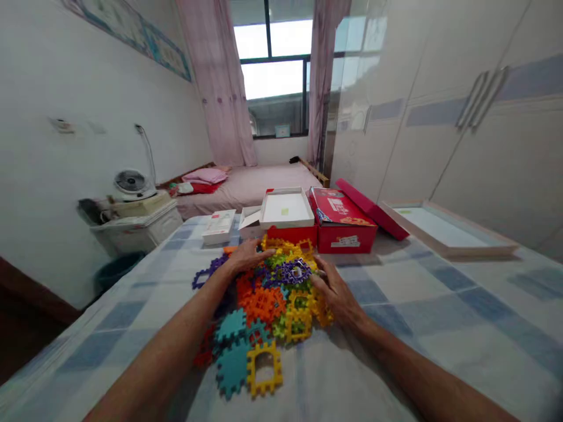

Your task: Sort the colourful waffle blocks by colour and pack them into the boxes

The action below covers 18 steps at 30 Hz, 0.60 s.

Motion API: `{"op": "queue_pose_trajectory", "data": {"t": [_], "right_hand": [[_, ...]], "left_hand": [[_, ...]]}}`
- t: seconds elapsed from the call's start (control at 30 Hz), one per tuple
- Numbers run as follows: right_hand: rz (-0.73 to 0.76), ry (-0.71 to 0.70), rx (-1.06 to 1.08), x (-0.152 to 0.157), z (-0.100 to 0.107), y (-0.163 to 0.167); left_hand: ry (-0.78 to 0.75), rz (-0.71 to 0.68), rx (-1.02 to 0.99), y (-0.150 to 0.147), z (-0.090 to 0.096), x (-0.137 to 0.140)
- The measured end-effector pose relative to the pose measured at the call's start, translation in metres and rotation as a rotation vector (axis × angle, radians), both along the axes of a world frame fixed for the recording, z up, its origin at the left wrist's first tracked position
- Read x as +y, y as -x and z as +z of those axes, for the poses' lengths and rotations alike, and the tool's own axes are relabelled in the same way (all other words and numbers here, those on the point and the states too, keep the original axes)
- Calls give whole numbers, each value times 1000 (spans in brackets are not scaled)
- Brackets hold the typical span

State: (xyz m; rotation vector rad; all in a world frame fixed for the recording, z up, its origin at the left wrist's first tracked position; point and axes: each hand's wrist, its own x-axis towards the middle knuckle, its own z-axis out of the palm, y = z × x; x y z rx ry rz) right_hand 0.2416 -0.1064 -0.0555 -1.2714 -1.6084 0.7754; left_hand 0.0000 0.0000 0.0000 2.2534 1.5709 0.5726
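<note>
A heap of plastic interlocking building tiles [259,299] with toothed edges lies on the checked cloth, in orange, yellow, teal, purple and green. My left hand [248,257] rests over the heap's far left side, fingers stretched out toward the yellow tiles. Against the right side is my right hand [336,290], its thumb and fingers apart and touching the edge of the heap. Between both hands, a purple tile [295,271] sits on top. Nearest to me lie a yellow window-shaped tile [277,375] and a teal tile [232,368]. Some fingertips are hidden among the tiles.
Behind the heap stand a red box [345,237], an open white box lid [287,212] and a small white box [220,225]. A red lid [373,211] leans at the right, beside a shallow tray [453,234]. Farther off are a bed [259,179] and a fan [132,183].
</note>
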Motion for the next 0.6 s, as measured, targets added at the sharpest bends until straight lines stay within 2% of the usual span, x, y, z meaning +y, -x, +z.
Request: {"op": "queue_pose_trajectory", "data": {"t": [0.13,0.27,0.47,0.53,0.6], "right_hand": [[9,-2,41,1,-4,1],[-6,-40,50,2,-4,1],[-99,-46,69,4,-2,-3],[-132,-38,70,3,-1,-6],[-163,-39,53,2,3,-8]], "left_hand": [[-11,-19,-59,-5,-9,-5],[11,-105,-174,-23,-9,-20],[-158,-253,-190,-64,11,-60],[-158,-320,-213,-64,18,-72],[-174,-312,-182,-51,22,-84]]}}
